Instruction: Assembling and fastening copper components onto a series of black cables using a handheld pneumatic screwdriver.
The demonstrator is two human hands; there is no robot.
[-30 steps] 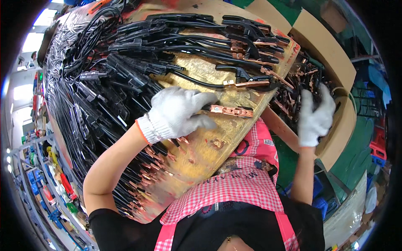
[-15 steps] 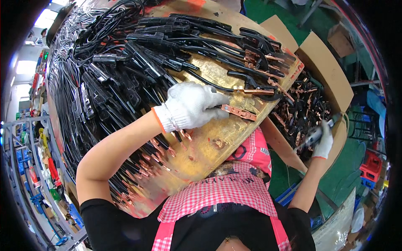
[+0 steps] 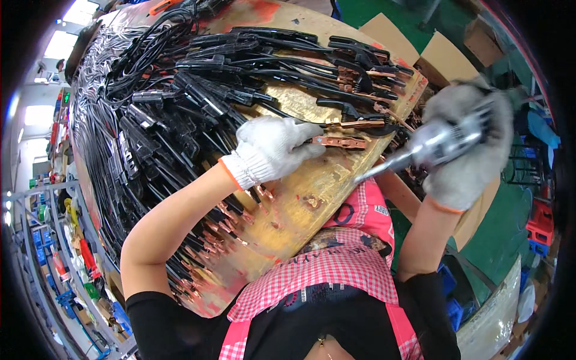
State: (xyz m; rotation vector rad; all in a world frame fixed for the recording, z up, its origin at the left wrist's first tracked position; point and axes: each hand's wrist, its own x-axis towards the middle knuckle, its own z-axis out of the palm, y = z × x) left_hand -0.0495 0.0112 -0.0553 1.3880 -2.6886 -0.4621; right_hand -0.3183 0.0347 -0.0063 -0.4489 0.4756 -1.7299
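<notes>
My left hand [image 3: 269, 149], in a white knit glove, is closed with its fingertips on the end of a flat copper jaw piece [image 3: 343, 142] at the table edge. Right beside that piece lies an electrode holder's copper jaw [image 3: 364, 124], with its black lever [image 3: 342, 105] behind it. In my gloved right hand [image 3: 459, 180] is a silver power screwdriver [image 3: 437, 144], blurred by motion. Its long thin bit [image 3: 375, 172] slants down to the left, toward the table's edge, and appears apart from the copper piece.
Black electrode holders [image 3: 207, 96] with cables cover much of the worn wooden table [image 3: 300, 204]. Copper ends [image 3: 225, 219] lie along its near left side. Beyond the right edge stands an open cardboard box [image 3: 441, 57] with copper and black parts, partly hidden by my right hand.
My right hand has come up and left from beside the box toward the table edge, carrying the screwdriver. My left hand keeps its hold, the copper piece shifting slightly up.
</notes>
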